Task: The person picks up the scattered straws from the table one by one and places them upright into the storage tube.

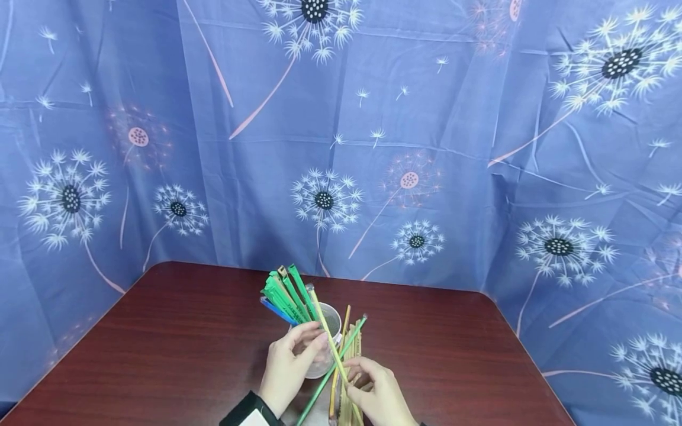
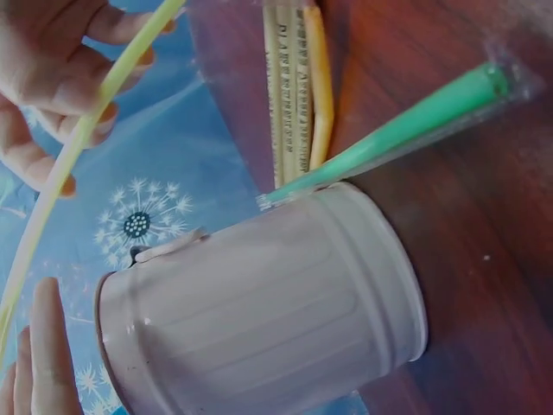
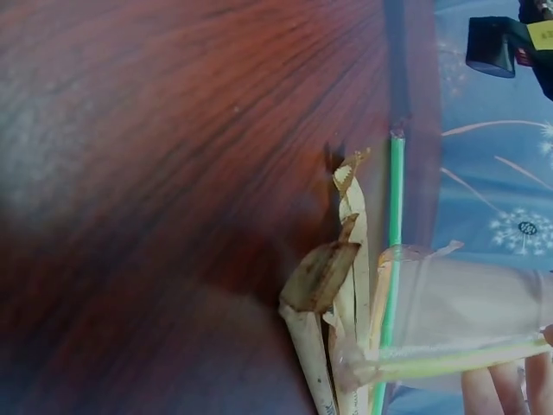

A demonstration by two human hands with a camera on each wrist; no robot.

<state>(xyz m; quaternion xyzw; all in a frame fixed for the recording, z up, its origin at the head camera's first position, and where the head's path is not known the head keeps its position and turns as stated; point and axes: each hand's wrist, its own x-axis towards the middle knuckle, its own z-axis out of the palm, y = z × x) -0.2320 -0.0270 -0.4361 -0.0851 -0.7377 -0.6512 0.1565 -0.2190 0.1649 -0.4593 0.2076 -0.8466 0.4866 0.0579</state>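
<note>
A yellow straw point(image 1: 328, 334) in a clear wrapper slants between both hands. My left hand point(image 1: 290, 361) pinches it higher up, by the cup's rim; in the left wrist view, its straight-looking fingers point(image 2: 50, 354) show only in part. My right hand point(image 1: 378, 387) pinches the straw lower down, its fingers point(image 2: 60, 82) bent around it. Behind the left hand stands a pale ribbed cup point(image 2: 268, 303). Several green wrapped sticks point(image 1: 285, 296) and a blue one point(image 1: 277, 310) lean out of it to the left.
Right of the cup lie several beige printed paper-wrapped sticks point(image 2: 289, 95), an orange straw point(image 2: 320, 86) and a green straw point(image 2: 406, 125) in clear wrap. They rest on the dark red wooden table point(image 1: 176, 343). A blue dandelion-print cloth point(image 1: 256, 195) hangs behind the table.
</note>
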